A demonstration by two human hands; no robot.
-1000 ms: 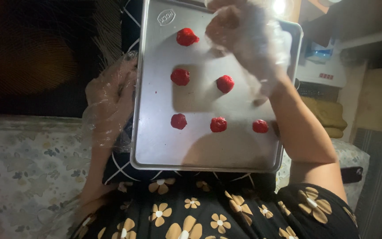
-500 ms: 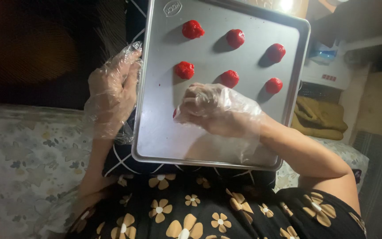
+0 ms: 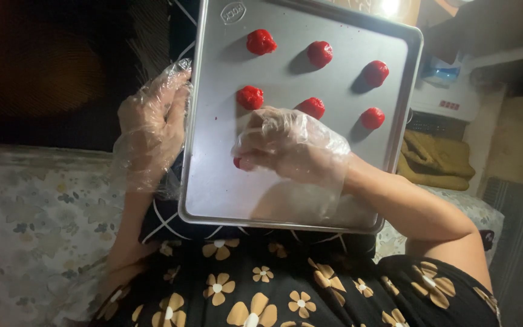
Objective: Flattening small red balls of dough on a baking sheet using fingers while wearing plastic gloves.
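Observation:
A silver baking tray (image 3: pixel 225 188) rests on my lap over a dark checked cloth. Several red dough balls (image 3: pixel 261 42) lie on it in two rows. My left hand (image 3: pixel 151 126), in a clear plastic glove, grips the tray's left rim. My right hand (image 3: pixel 290 145), also gloved, hovers low over the tray's middle, its fingers pinched on a small red dough ball (image 3: pixel 237 162) that touches the tray surface. One ball (image 3: pixel 313 107) sits just behind my right hand's knuckles.
A floral-patterned surface (image 3: pixel 37 212) lies at the left. At the right stand a white appliance (image 3: pixel 449 91) and folded olive cloth (image 3: pixel 434 157). My black flowered dress (image 3: pixel 261 290) fills the bottom.
The view has shifted so the tray sits lower and closer. My right hand came down from the tray's far edge to its middle and now pinches a red ball against the tray.

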